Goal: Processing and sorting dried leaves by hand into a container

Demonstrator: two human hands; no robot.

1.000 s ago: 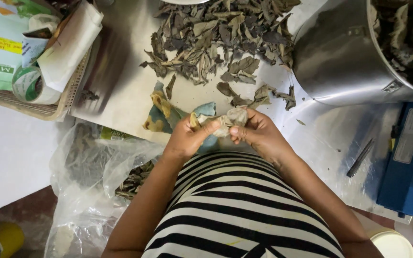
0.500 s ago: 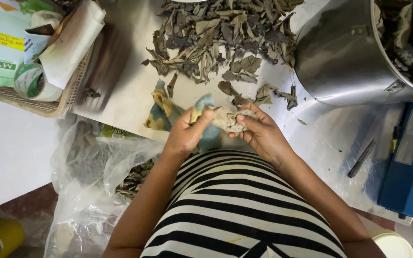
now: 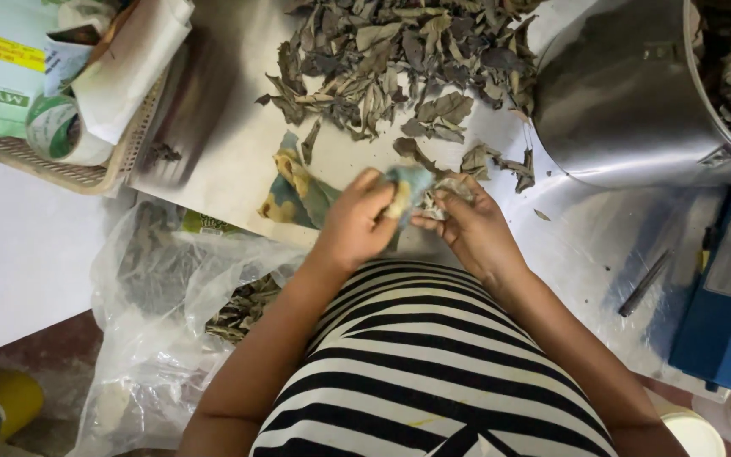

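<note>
- Striped shirt (image 3: 433, 364), black and white, fills the near edge, with both bare forearms reaching away from it toward the leaf pile.
- Left hand (image 3: 355, 227), on the near side of the leaf pile, has its fingers (image 3: 376, 188) closed on a small blue-and-yellow packet (image 3: 406, 188).
- Right hand (image 3: 474, 230) sits just beside the left hand; its fingers pinch a clump of pale dried leaves (image 3: 443, 196) that touches the packet.
- More packets (image 3: 294, 190) of the same colours lie flat on the bench (image 3: 230, 161), left of the hands and near the pile's near edge.
- Clear plastic bag (image 3: 162, 296) hangs off the bench edge, nearer than the pile and to its left, with some leaves inside.
- Leaf pile (image 3: 408, 59), grey-green and dry, spreads over the bench beyond the hands.
- Steel pot (image 3: 628, 101) stands right of the pile, leaves showing inside it.
- Blue box (image 3: 725, 288) lies nearer than the pot, well right of the pile.
- Woven tray (image 3: 69, 169) stands left of the pile, holding a tape roll (image 3: 52, 127) and paper.
</note>
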